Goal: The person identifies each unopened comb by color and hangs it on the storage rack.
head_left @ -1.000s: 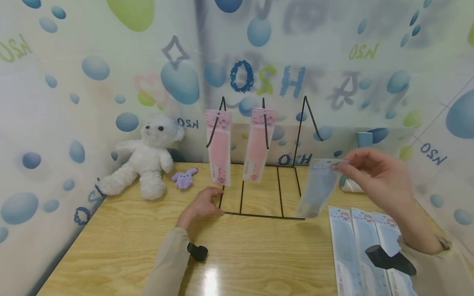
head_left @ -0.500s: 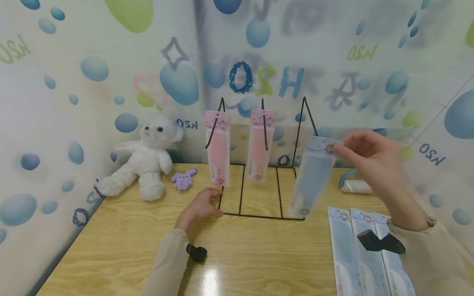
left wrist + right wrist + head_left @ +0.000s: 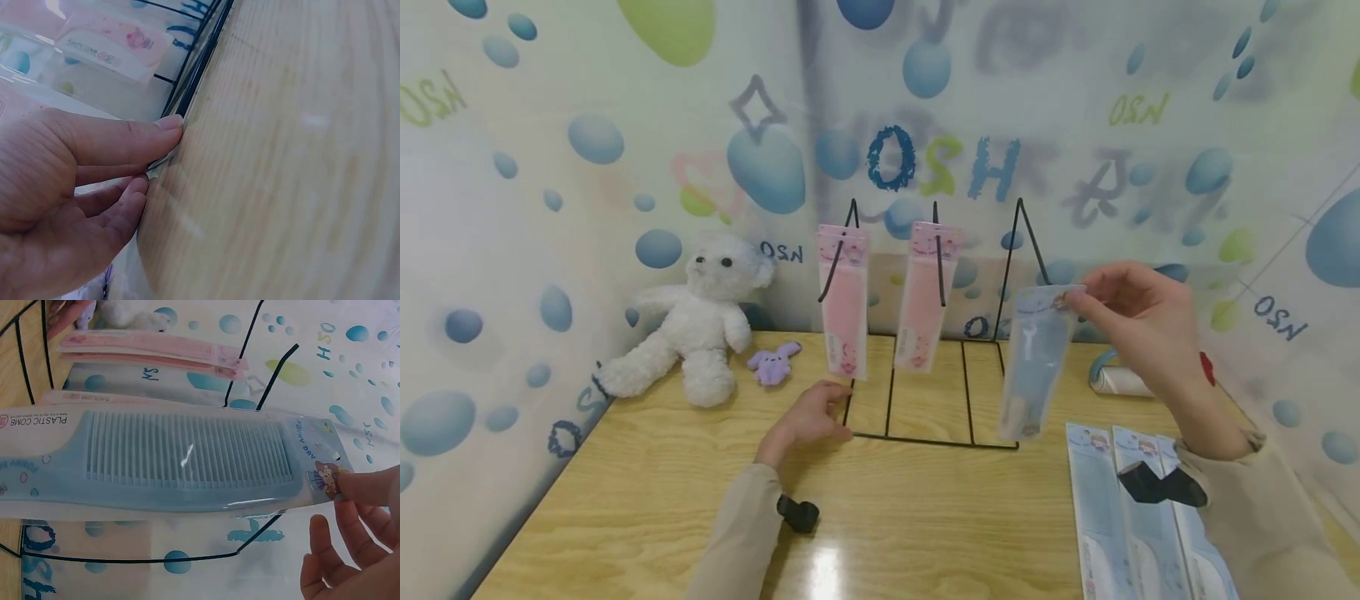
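My right hand [image 3: 1142,333] pinches the top corner of a blue plastic comb in a clear packet [image 3: 1037,354]. The packet hangs down, tilted a little, near the tip of the right hook [image 3: 1033,246]. In the right wrist view the blue comb [image 3: 187,462] shows its teeth and the packet's hang hole. My left hand [image 3: 805,414] holds the front left corner of the black wire rack [image 3: 925,440], with the thumb [image 3: 125,137] at the front bar. Pink comb packets [image 3: 845,308] hang on the left hook, and more pink comb packets [image 3: 925,304] on the middle one.
Several blue comb packets [image 3: 1092,500] lie side by side on the wooden table [image 3: 880,525] at the right. A white teddy bear [image 3: 703,317] and a small purple toy [image 3: 772,364] sit at the left. A white roll [image 3: 1116,381] lies behind the right hand.
My right hand has raised the blue comb packet toward the right hook and moved slightly left; the packet has turned and hangs straighter. My left hand stays at the rack corner.
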A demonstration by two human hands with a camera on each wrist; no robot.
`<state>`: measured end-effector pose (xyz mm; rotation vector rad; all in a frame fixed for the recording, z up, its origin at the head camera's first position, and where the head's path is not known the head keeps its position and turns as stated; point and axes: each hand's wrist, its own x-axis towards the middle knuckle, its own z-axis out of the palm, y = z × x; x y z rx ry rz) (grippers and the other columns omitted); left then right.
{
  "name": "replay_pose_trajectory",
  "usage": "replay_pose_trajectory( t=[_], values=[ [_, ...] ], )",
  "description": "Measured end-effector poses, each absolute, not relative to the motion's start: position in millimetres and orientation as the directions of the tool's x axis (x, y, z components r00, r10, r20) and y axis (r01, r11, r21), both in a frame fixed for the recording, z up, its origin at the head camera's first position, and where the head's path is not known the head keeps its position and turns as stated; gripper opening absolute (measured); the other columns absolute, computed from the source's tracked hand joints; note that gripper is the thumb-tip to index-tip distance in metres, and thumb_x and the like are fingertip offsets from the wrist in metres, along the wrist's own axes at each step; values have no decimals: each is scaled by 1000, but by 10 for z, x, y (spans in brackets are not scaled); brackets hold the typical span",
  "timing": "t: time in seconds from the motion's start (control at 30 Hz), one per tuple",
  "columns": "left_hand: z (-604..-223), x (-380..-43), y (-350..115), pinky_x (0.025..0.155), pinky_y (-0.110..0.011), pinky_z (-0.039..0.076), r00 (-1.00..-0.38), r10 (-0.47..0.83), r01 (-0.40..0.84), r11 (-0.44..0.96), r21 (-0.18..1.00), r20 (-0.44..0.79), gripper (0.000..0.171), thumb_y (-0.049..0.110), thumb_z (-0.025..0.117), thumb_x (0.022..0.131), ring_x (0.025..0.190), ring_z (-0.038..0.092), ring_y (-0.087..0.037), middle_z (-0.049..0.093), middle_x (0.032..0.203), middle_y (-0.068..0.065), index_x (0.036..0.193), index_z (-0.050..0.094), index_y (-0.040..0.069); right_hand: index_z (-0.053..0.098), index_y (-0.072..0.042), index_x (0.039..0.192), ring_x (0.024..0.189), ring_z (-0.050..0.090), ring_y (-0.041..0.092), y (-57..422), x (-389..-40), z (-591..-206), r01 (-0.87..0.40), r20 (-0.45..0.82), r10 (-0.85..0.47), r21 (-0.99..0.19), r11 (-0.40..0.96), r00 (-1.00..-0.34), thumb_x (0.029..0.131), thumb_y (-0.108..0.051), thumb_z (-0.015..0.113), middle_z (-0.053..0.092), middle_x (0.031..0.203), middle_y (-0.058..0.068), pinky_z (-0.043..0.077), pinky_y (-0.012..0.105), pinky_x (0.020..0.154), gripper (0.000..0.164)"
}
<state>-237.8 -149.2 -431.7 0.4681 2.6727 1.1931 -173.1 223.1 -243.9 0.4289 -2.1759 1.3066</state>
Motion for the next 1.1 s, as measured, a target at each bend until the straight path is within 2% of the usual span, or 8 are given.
replay_pose_trajectory(
  t=[0.3,0.5,0.67,0.9,1.1],
  values=[
    [-4350,-2377,-1506,97,-48,44,-933,357,206,630,749,-44,68,5,81,74,118,51,-36,50,132,-18,134,52,-3,65,2,92,71,62,6,2253,-1754,-2432,-555,628,2,-689,466,-778,84,1,71,64,78,-8,49,13,65,10],
    [-4346,-2357,-1518,97,-49,44,-935,351,202,631,749,-44,68,5,81,74,117,51,-37,50,132,-19,134,51,-3,66,1,90,68,61,1,2244,-1810,-2416,-540,658,-3,-616,573,-753,83,-6,73,63,76,-14,47,10,63,12],
    [-4344,-2357,-1508,97,-48,44,-937,348,199,630,751,-44,68,4,81,73,118,51,-35,50,133,-18,135,52,-2,66,-3,93,71,61,1,2269,-1897,-2414,-463,597,22,-644,609,-802,85,-17,73,64,77,-15,46,11,64,18],
    [-4334,-2370,-1484,98,-48,44,-939,340,185,628,756,-52,68,5,80,74,118,51,-34,50,132,-15,135,52,0,63,-6,97,81,59,7,2305,-2053,-2391,-371,466,37,-748,550,-884,88,-28,71,63,82,-15,45,17,66,25],
    [-4326,-2365,-1494,98,-48,44,-938,344,192,632,751,-50,69,3,80,73,118,51,-36,50,132,-17,135,51,-2,64,-8,97,82,59,8,2344,-2190,-2357,-343,412,5,-764,547,-911,88,-33,69,64,82,-16,44,21,64,27]
  ],
)
